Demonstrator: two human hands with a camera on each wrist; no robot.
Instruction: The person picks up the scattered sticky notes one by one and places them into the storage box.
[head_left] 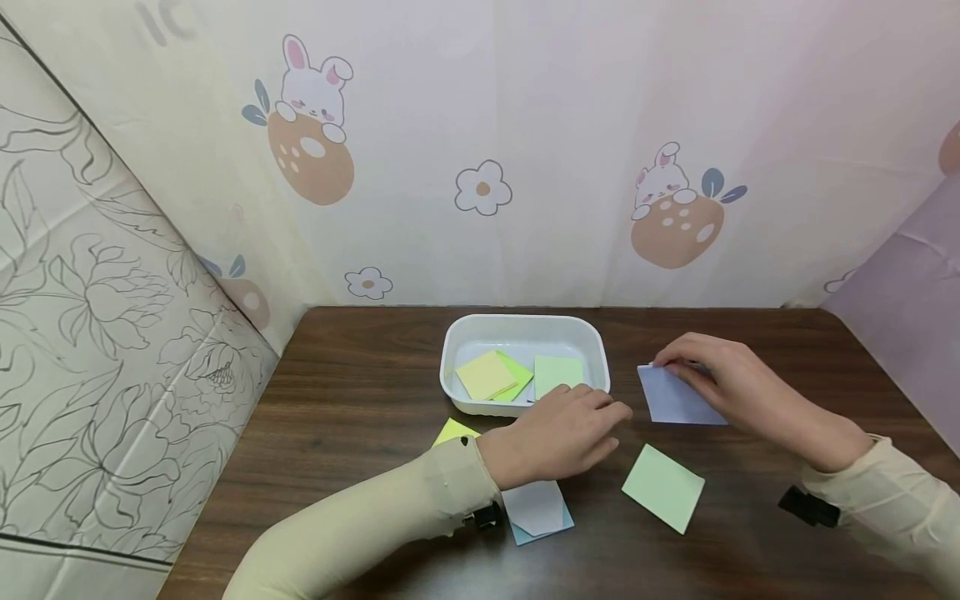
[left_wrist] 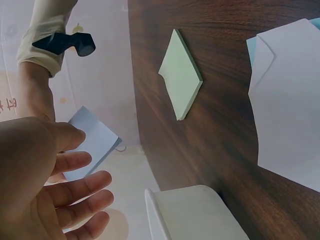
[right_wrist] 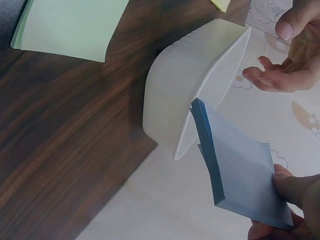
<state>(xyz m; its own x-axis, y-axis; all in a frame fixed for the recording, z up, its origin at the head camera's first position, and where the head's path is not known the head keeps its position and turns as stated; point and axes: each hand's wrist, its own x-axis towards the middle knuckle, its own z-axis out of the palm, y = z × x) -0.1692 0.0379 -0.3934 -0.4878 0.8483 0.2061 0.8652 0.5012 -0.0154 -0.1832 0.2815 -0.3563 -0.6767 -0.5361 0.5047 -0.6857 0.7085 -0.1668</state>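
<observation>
My right hand (head_left: 731,390) pinches a blue sticky note pad (head_left: 671,400) by one edge, to the right of the white plastic tray (head_left: 480,407). In the right wrist view the thick blue pad (right_wrist: 245,165) is held clear of the table, thumb on one face. My left hand (head_left: 558,435) hovers by the tray's front right corner, its fingers loosely bent and holding nothing; the left wrist view shows its palm side. In the tray lie a pale yellow pad (head_left: 483,375), a bright green pad (head_left: 517,377) partly under it, and a light green pad (head_left: 558,372).
A pale green pad (head_left: 663,489) lies on the brown wooden table (head_left: 352,375), in front of the right hand. White and blue notes (head_left: 534,508) lie below the left wrist. A yellow note (head_left: 453,431) is partly hidden by the left sleeve. A patterned wall covering stands behind.
</observation>
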